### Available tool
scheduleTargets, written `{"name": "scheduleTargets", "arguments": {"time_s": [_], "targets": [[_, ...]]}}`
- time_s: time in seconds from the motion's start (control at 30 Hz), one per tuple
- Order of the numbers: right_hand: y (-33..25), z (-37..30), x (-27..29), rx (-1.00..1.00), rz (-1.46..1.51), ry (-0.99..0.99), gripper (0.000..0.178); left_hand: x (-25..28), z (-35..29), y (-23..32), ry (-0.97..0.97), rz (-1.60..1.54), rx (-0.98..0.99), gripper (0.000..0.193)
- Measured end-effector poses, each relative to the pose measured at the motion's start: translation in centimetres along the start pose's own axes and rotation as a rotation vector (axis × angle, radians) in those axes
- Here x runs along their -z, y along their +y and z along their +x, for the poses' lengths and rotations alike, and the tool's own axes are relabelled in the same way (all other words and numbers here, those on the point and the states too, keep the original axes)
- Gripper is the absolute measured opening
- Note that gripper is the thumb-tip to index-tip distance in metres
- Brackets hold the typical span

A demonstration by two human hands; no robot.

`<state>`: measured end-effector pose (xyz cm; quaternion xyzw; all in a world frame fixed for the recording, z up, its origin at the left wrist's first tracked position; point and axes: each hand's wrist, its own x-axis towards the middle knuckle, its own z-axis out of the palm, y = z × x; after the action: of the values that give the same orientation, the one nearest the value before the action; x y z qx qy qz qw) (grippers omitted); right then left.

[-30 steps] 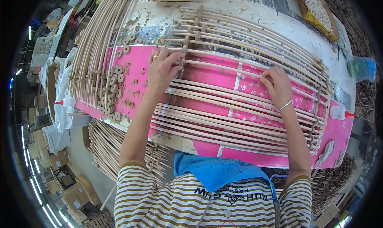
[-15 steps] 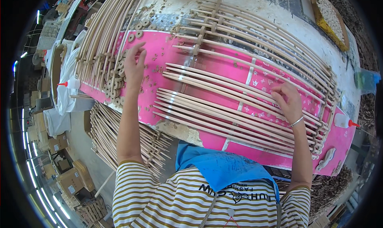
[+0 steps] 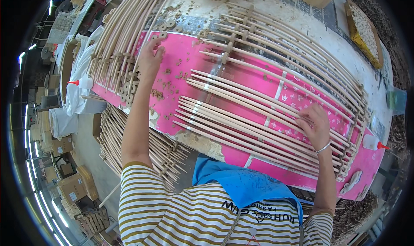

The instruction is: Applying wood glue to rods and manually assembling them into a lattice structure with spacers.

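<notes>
My left hand (image 3: 150,61) reaches over the pink sheet (image 3: 174,52) at the far left, fingers curved and apart. Its fingertips are at a few loose round wooden discs (image 3: 163,34) with centre holes. More discs (image 3: 126,93) lie heaped beside my left wrist, partly hidden by the forearm. My right hand (image 3: 315,123) is over the right part of a row of long pale wooden rods (image 3: 241,112). Its fingers are curled, thumb and fingertips close together; whatever may be between them is too small to make out. At their right ends the rods meet wooden connecting pieces (image 3: 345,153).
A second rack of rods (image 3: 297,52) lies farther back, and bundled rods (image 3: 123,30) stand at the left. Red-tipped white glue bottles sit at the left (image 3: 85,83) and right (image 3: 371,141). A yellow-sided box (image 3: 364,35) of small pale pieces is far right.
My left hand has moved forward to the loose discs. The right hand has shifted slightly nearer me along the rods, fingers still curled. The whole view has shifted a little.
</notes>
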<state>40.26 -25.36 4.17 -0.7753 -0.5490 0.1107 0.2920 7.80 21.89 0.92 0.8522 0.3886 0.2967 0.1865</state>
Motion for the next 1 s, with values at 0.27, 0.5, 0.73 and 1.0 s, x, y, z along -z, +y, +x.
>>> {"name": "scheduleTargets", "arguments": {"time_s": [0.27, 0.5, 0.73, 1.0], "targets": [[-0.2, -0.8, -0.5, -0.052, 0.022, 0.018, 0.015, -1.6, 4.7, -2.3, 0.017, 0.429, -0.059, 0.034], [-0.7, -0.8, 0.4, -0.207, 0.274, 0.112, 0.010, -2.0, 5.6, -2.4, -0.029, 0.487, -0.047, 0.029], [-0.4, 1.1, 0.5, -0.156, 0.264, 0.197, 0.010, -0.9, 0.5, 4.9, -0.336, -0.812, 0.504, 0.036], [-0.3, 2.0, -0.2, -0.122, 0.266, 0.195, 0.011, -0.7, -2.0, 6.3, -0.413, -1.099, 0.550, 0.037]]}}
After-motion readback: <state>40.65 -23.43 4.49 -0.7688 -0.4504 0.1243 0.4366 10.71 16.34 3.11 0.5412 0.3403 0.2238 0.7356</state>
